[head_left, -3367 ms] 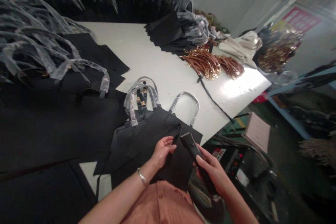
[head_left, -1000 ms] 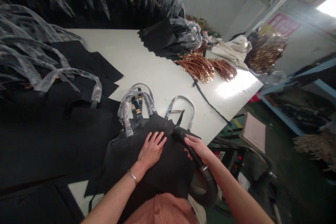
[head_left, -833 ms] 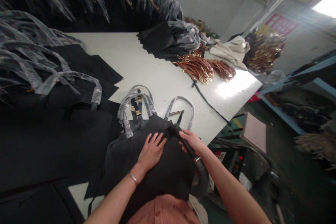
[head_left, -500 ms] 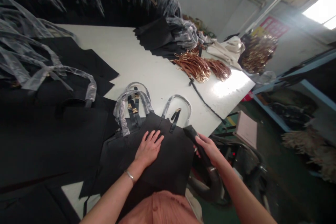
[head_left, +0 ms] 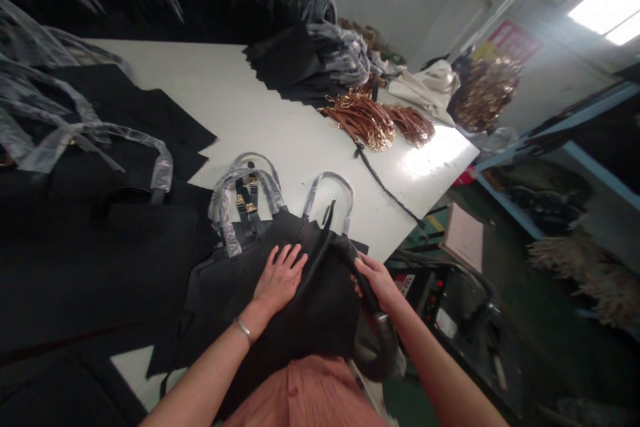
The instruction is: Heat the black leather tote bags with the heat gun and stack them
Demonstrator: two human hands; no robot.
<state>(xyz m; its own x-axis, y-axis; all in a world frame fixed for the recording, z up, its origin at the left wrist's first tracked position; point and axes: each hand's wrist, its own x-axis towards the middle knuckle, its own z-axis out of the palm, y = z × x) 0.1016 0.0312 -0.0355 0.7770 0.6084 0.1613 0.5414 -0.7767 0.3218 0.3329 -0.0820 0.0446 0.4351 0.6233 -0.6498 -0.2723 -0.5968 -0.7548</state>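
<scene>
My left hand (head_left: 280,280) lies flat on a black leather tote bag (head_left: 315,307), fingers spread and holding nothing. My right hand (head_left: 375,283) grips a black handheld tool (head_left: 361,277) whose thick black hose (head_left: 385,340) curves down past the table edge. The tool's head rests at the bag's top edge near a raised fold in the leather, and it is partly hidden. Above the bag stand two handles wrapped in clear plastic (head_left: 327,190), with a black strap and gold fitting between them.
The white worktable (head_left: 280,113) carries stacks of black leather panels with wrapped handles at left and far back, and brown straps with gold clasps (head_left: 363,121). Beyond lie cream cloth and gold hardware. A machine with red lights (head_left: 440,300) stands below the right edge.
My right hand has brought the tool from the bag's right edge back onto its top edge, and the leather now shows a raised fold. My left hand stays on the bag.
</scene>
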